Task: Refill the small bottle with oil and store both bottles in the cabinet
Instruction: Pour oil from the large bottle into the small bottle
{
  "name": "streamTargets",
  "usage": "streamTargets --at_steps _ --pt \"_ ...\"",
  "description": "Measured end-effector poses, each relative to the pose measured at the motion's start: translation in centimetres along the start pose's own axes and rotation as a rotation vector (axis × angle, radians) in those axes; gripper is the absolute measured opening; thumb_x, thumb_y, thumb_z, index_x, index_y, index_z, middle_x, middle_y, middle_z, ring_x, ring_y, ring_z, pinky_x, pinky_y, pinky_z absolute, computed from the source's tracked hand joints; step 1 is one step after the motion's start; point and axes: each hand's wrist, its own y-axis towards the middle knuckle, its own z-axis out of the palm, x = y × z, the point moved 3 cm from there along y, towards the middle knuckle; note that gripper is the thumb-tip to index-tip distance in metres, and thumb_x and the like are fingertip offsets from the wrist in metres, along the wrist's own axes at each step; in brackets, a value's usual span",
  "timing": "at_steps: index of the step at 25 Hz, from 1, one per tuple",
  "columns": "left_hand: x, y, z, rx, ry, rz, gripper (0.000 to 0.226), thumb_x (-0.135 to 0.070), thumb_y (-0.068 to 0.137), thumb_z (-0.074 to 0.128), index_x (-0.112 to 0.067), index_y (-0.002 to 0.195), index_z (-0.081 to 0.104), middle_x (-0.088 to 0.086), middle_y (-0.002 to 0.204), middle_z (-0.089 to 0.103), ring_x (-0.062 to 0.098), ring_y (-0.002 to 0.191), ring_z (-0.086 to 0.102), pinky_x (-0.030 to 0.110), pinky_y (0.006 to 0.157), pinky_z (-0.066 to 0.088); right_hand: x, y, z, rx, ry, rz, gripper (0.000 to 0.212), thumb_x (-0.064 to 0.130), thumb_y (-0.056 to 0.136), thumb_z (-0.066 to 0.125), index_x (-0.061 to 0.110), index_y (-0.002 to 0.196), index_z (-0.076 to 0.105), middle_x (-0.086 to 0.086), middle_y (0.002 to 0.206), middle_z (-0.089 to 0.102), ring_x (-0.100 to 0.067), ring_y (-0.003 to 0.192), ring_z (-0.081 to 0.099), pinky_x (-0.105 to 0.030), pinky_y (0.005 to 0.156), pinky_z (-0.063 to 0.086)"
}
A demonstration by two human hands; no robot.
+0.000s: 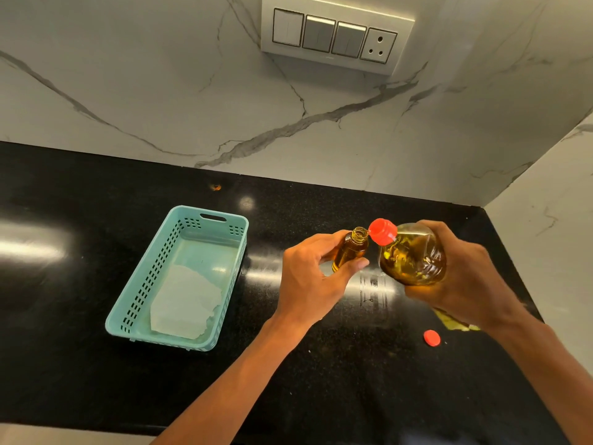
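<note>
Two bottles are held above the counter [96,364], so the refill step is judged to be in hand: the large bottle [414,255] is tilted with its red spout cap [382,231] touching the open neck of the small bottle [351,248]. The left hand [308,284] pinches the small bottle between thumb and fingers, the remaining fingers loosely curled. The right hand [462,274] is wrapped closed around the body of the large bottle. The small bottle appears nearly full of oil. The next move calls for levelling the large bottle without dripping, then fitting the loose red cap [432,337], which lies on the counter below the right wrist. A teal basket [134,316] stands well left of the left hand.
</note>
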Motion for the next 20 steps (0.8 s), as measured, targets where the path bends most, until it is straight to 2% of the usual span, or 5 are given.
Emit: streamTargets --at_steps 3,7,12,15,20 --pt "0.4 -0.2 -0.3 -0.013 -0.008 -0.018 0.038 -0.035 0.083 0.081 -0.017 0.115 0.074 -0.006 0.101 0.076 0.006 0.095 0.071 0.019 0.082 0.059 -0.2 -1.3 2.4 -0.085 0.228 0.124 0.094 0.028 0.054 0.093 0.028 0.133 0.042 0.014 0.11 0.058 0.006 0.089 0.061 0.002 0.072 0.043" --pt "2.6 -1.3 -1.1 -0.044 0.029 -0.05 0.035 -0.035 0.083 0.08 -0.033 0.116 0.069 -0.023 0.099 0.07 0.002 0.095 0.071 0.014 0.081 0.057 -0.8 -3.4 5.3 -0.346 0.396 0.33 0.085 0.034 0.058 0.088 0.029 0.13 0.044 0.031 0.105 0.053 0.023 0.098 0.055 0.002 0.07 0.044" --pt "9.5 -5.0 -2.5 -0.127 0.106 -0.257 0.038 -0.022 0.08 0.084 -0.026 0.115 0.071 -0.015 0.1 0.072 0.002 0.095 0.071 0.016 0.082 0.059 -0.8 -4.9 8.6 -0.614 0.533 0.549 0.089 0.055 0.056 0.078 0.024 0.132 0.044 0.015 0.114 0.059 0.015 0.1 0.056 -0.002 0.079 0.043" --pt "12.8 -7.0 -3.0 -0.116 0.114 -0.339 0.041 -0.017 0.078 0.085 -0.018 0.117 0.073 -0.011 0.1 0.073 -0.003 0.098 0.07 0.015 0.085 0.057 -1.1 -5.2 10.1 -0.673 0.557 0.568 0.089 0.054 0.058 0.082 0.024 0.132 0.044 0.022 0.111 0.057 0.016 0.102 0.056 0.0 0.083 0.044" --pt "15.2 -8.8 -2.6 -0.05 0.092 -0.391 0.044 -0.01 0.078 0.084 -0.019 0.118 0.071 -0.008 0.105 0.074 0.001 0.101 0.07 0.015 0.089 0.056 -2.5 -5.6 11.1 -0.735 0.59 0.584 0.09 0.06 0.06 0.083 0.026 0.133 0.043 0.021 0.114 0.059 0.002 0.106 0.06 -0.009 0.088 0.048"
